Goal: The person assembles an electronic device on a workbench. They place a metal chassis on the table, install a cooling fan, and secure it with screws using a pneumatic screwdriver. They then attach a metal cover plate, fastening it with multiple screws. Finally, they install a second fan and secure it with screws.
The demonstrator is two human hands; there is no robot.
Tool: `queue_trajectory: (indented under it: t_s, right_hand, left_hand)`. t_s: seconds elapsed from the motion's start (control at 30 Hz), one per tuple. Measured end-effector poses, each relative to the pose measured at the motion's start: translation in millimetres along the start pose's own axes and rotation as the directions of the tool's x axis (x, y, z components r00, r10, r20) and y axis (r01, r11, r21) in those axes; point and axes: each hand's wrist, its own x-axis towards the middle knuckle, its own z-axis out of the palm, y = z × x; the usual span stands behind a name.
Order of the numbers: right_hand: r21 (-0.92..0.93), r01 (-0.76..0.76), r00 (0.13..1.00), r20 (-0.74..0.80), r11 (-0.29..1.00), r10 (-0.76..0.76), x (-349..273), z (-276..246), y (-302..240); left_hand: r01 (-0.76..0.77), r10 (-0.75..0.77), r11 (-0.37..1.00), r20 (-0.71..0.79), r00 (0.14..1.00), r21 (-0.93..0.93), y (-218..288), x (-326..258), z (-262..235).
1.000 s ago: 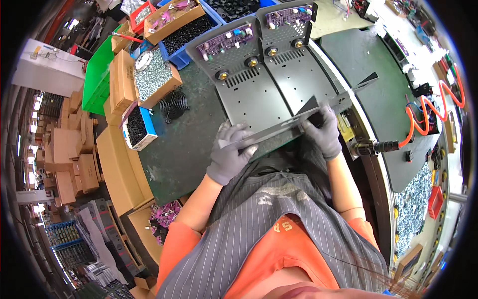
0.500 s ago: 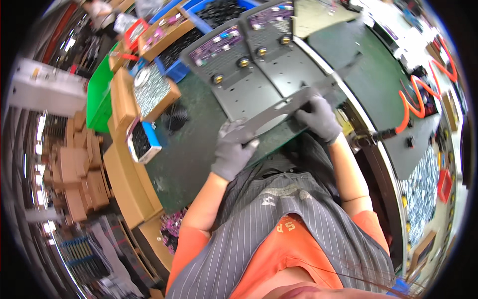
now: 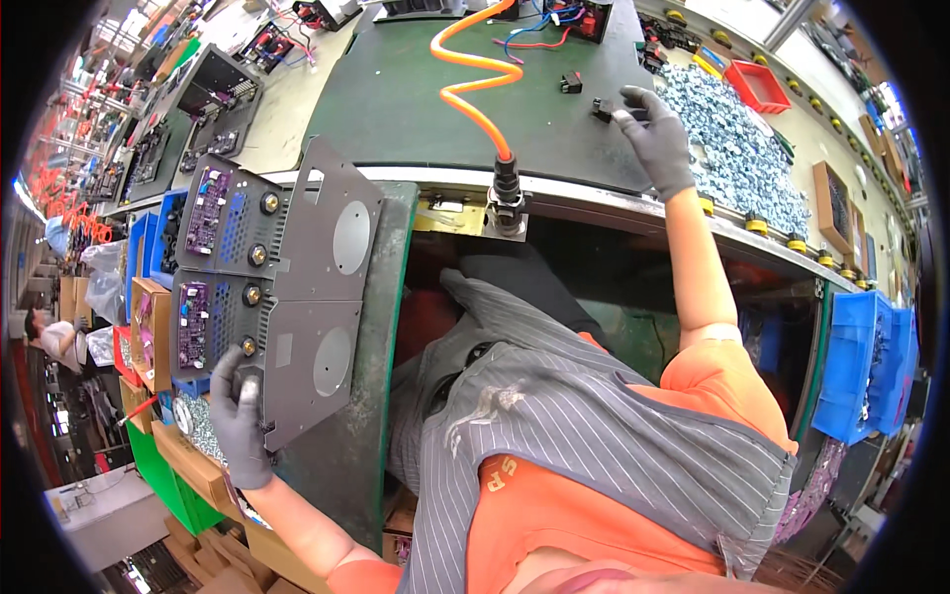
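Observation:
My left hand [image 3: 239, 426], in a grey glove, is at the near lower corner of a dark metal panel [image 3: 297, 396] with a large round opening. Its thumb and fingers are apart. A second such panel [image 3: 315, 203] lies beside it, farther away. Along their left sides are two purple circuit boards [image 3: 206, 213] and several brass-coloured round parts [image 3: 269, 203]. My right hand [image 3: 658, 144], also gloved, reaches over the green bench; its thumb and forefinger close on a small black part [image 3: 602, 109]. Another small black part [image 3: 571, 82] lies close by.
A coiled orange air hose [image 3: 475, 74] ends in a black fitting [image 3: 508, 188] at the bench edge. Silvery small parts [image 3: 732, 148] are heaped at the right, near a red tray [image 3: 757, 87]. Blue bins [image 3: 851, 366] hang at the far right. Cardboard boxes [image 3: 188, 465] stand at the left.
My view has turned to the right. Both hands have let go of the dark panel, which now lies with the others. My right hand has reached across to the small black part.

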Motion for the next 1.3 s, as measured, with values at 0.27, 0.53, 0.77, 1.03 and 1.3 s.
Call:
queue_trajectory:
  t_s: [0.27, 0.53, 0.77, 1.03, 1.3]
  right_hand:
    - [-0.296, 0.239, 0.968, 0.154, 0.925, -0.201, 25.6, 17.1, 40.3]
    - [0.674, 0.136, 0.947, 0.127, 0.726, -0.296, -52.4, 61.3, -131.3]
    - [0.808, -0.505, 0.804, 0.568, 0.304, -0.174, -44.5, 171.1, -195.0]
    - [0.825, -0.517, 0.79, 0.563, 0.229, -0.244, -39.8, 205.7, -205.0]
    - [0.825, -0.565, 0.741, 0.517, 0.019, -0.428, -40.2, 212.9, -178.8]
  left_hand:
    - [-0.127, 0.112, 0.974, 0.092, 0.99, 0.187, 78.5, 42.0, 34.1]
    - [-0.226, 0.187, 0.912, 0.145, 0.972, 0.342, 109.4, 72.4, 54.5]
    - [-0.417, 0.232, 0.631, 0.354, 0.906, 0.654, 125.4, 105.7, 100.0]
    - [-0.451, 0.259, 0.392, 0.374, 0.891, 0.802, 120.6, 111.7, 116.0]
    - [-0.38, 0.242, 0.275, 0.319, 0.916, 0.883, 122.2, 110.0, 125.5]
